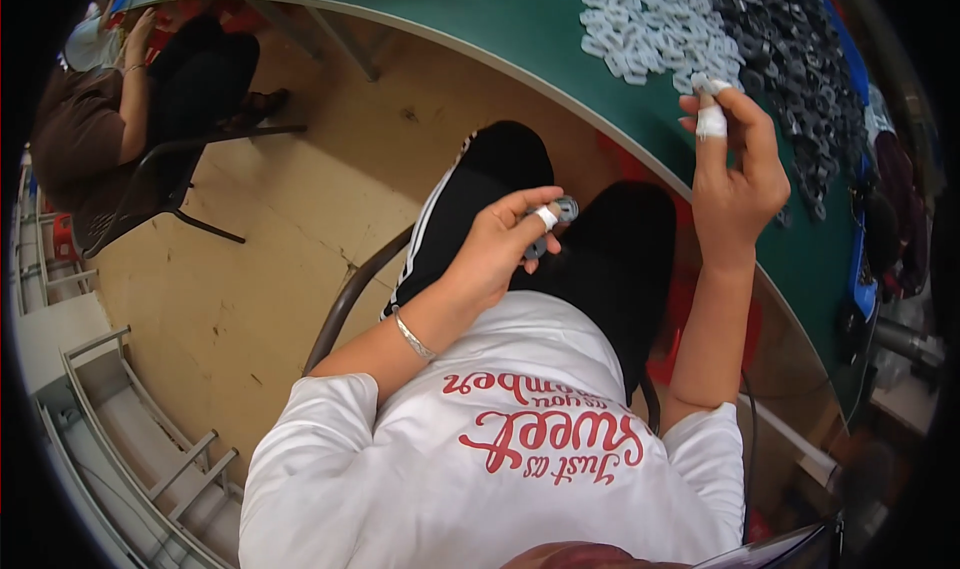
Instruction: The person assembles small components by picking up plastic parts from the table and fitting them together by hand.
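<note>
Holds small grey pieces (pixel 567 209) in the left hand (pixel 495 244), mid-frame. Has the right hand (pixel 742 169), with fingertips close together, at the light-grey pile (pixel 640 24), upper right; cannot tell whether gripping one.

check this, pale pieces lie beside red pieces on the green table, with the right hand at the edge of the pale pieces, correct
Not red: the head view shows black pieces beside the pale pieces on the green table, with the right hand at the edge of the pale pieces.
</note>
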`<move>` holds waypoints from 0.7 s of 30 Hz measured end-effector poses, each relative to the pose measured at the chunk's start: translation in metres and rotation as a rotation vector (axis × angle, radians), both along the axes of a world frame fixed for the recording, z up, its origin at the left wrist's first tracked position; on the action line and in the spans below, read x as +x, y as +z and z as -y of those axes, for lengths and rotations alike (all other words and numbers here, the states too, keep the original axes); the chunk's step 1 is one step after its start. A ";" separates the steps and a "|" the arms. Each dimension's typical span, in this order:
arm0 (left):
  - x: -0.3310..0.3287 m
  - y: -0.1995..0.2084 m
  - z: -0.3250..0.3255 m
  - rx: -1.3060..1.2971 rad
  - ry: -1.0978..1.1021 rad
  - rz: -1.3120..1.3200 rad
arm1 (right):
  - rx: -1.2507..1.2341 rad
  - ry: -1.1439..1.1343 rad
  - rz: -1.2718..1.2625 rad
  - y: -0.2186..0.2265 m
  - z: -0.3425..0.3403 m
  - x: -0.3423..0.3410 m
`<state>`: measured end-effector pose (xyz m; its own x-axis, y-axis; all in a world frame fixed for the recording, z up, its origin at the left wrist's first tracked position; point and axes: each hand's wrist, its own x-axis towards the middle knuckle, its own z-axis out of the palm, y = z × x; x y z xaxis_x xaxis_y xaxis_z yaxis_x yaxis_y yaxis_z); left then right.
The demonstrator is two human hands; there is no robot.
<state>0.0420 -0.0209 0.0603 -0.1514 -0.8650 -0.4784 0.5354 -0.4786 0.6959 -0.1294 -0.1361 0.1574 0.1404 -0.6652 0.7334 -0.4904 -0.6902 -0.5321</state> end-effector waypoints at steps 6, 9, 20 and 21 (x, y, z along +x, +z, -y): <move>-0.004 0.004 -0.001 0.030 -0.012 0.015 | 0.568 0.364 0.038 -0.047 -0.075 -0.016; -0.010 0.002 -0.004 0.010 -0.042 0.064 | 0.846 0.322 0.128 -0.071 -0.094 -0.015; -0.028 -0.007 -0.017 -0.035 -0.056 0.141 | 1.043 0.099 0.305 -0.076 -0.103 -0.010; -0.029 -0.008 -0.018 -0.020 -0.042 0.122 | 0.998 0.081 0.205 -0.075 -0.104 -0.009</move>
<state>0.0132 -0.0030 0.0519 -0.1294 -0.8688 -0.4780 0.4264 -0.4840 0.7642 -0.1382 -0.0324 0.0823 0.1462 -0.9799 -0.1356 -0.2971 0.0872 -0.9508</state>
